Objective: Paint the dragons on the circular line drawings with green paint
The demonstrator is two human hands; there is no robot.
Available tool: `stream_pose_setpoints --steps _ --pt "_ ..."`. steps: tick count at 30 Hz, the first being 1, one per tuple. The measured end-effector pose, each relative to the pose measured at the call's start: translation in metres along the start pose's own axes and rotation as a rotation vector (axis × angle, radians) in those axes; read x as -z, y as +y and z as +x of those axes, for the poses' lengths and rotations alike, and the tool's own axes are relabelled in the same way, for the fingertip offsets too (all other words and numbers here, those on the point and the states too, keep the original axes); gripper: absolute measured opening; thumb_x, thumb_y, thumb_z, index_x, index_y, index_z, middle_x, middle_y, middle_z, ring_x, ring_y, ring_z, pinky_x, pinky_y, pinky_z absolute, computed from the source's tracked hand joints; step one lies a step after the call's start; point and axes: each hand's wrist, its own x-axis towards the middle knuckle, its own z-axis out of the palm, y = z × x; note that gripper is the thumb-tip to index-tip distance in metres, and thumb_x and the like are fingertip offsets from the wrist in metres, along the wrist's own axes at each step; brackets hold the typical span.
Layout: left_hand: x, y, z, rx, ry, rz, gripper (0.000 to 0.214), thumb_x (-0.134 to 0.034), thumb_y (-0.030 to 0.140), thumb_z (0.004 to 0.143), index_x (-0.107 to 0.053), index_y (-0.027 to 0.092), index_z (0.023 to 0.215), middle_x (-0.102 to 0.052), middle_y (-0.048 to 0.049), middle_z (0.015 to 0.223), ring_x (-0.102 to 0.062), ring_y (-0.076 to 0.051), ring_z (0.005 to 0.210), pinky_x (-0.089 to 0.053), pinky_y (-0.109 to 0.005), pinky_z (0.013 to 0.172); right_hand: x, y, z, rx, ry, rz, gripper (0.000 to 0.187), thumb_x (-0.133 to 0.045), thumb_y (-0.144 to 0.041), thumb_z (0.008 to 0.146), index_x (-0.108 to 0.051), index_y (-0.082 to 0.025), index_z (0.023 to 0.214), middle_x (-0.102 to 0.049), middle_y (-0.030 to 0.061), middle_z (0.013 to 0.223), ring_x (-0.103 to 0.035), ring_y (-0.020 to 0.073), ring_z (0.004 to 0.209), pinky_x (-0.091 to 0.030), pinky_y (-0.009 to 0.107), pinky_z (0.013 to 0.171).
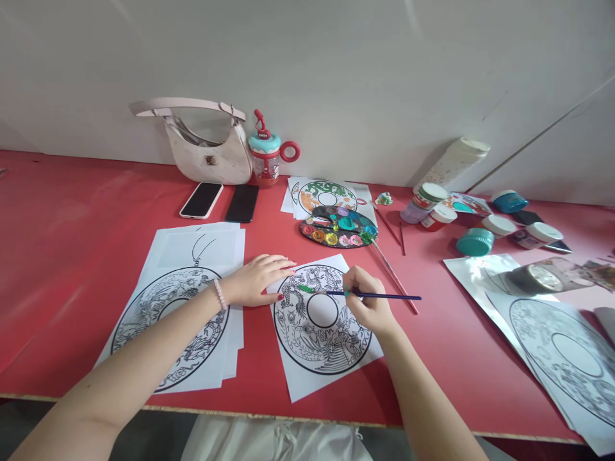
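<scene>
In my right hand point(368, 298) is a blue-handled paintbrush point(391, 296), held in a pinch, its tip at a green patch point(305, 289) on a line drawing. The drawing point(307, 352) is a round dragon and phoenix design on white paper, with a small ring at its centre. My left hand point(259, 280) lies flat, fingers spread, over the sheet's upper left edge. Beyond the sheet sits a black palette point(314, 238) with wells of several colours. A second brush point(396, 278) leans with its head on the palette's right end.
More printed sheets point(230, 358) lie on the left. Two phones point(202, 200), a white handbag point(216, 157) and a red-handled cup point(266, 163) stand near the wall. Paint jars point(475, 242) cluster at right, near other drawings point(571, 358). The red table's front edge point(269, 417) is close.
</scene>
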Motion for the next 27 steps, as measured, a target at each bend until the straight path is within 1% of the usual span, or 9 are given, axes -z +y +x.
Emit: stream_pose_setpoints --steps 4,9,14,18,23,27 --pt "-0.0008 -0.0005 -0.0005 -0.005 0.011 -0.001 0.06 -0.039 0.062 0.093 -0.04 0.025 0.14 -0.04 -0.0031 0.147 -0.032 -0.026 0.135 -0.027 -0.042 0.11 -0.0003 -0.0003 -0.0005 0.003 -0.016 -0.005 0.016 -0.038 -0.011 0.056 -0.031 -0.023 0.064 -0.032 -0.0059 0.056 -0.026 0.0079 0.049 -0.024 0.022 0.045" --pt "-0.0015 -0.0011 -0.001 -0.004 0.006 0.005 0.06 -0.04 0.062 0.092 -0.039 0.025 0.14 -0.039 -0.0027 0.147 -0.031 -0.026 0.135 -0.027 -0.042 0.11 -0.0008 0.0003 -0.0008 0.003 0.006 -0.012 0.016 -0.038 -0.01 0.057 -0.03 -0.023 0.064 -0.032 -0.0059 0.056 -0.026 0.0079 0.05 -0.024 0.022 0.045" --pt "-0.0014 -0.0008 -0.0008 0.002 -0.005 0.008 0.061 -0.04 0.062 0.092 -0.038 0.025 0.141 -0.038 -0.0019 0.148 -0.031 -0.025 0.136 -0.027 -0.042 0.111 -0.0009 0.0001 -0.0008 0.002 -0.028 -0.001 0.016 -0.038 -0.01 0.057 -0.031 -0.023 0.065 -0.033 -0.0057 0.056 -0.027 0.0078 0.049 -0.024 0.022 0.045" --pt "-0.0013 -0.0007 -0.0009 0.002 -0.005 0.003 0.061 -0.04 0.062 0.092 -0.038 0.025 0.141 -0.038 -0.0018 0.148 -0.031 -0.025 0.136 -0.027 -0.042 0.111 -0.0007 0.0001 -0.0008 -0.004 -0.005 -0.003 0.016 -0.039 -0.01 0.057 -0.031 -0.023 0.064 -0.032 -0.0059 0.056 -0.026 0.008 0.05 -0.024 0.022 0.045" --pt "-0.001 -0.0005 -0.0009 0.001 0.0 -0.003 0.061 -0.039 0.062 0.092 -0.038 0.026 0.141 -0.039 -0.0027 0.147 -0.031 -0.026 0.136 -0.027 -0.042 0.11 -0.0008 -0.0004 -0.0009 -0.006 -0.026 0.004 0.017 -0.039 -0.01 0.056 -0.031 -0.022 0.064 -0.034 -0.0057 0.056 -0.027 0.008 0.049 -0.024 0.022 0.045" --pt "-0.0003 0.0001 -0.0005 0.008 -0.008 0.0 0.062 -0.038 0.063 0.092 -0.039 0.025 0.141 -0.039 -0.0032 0.147 -0.031 -0.026 0.136 -0.027 -0.042 0.11 -0.0011 0.0003 -0.0013 -0.007 -0.004 -0.007 0.016 -0.039 -0.011 0.057 -0.032 -0.022 0.065 -0.033 -0.0058 0.056 -0.027 0.0082 0.05 -0.024 0.022 0.046"
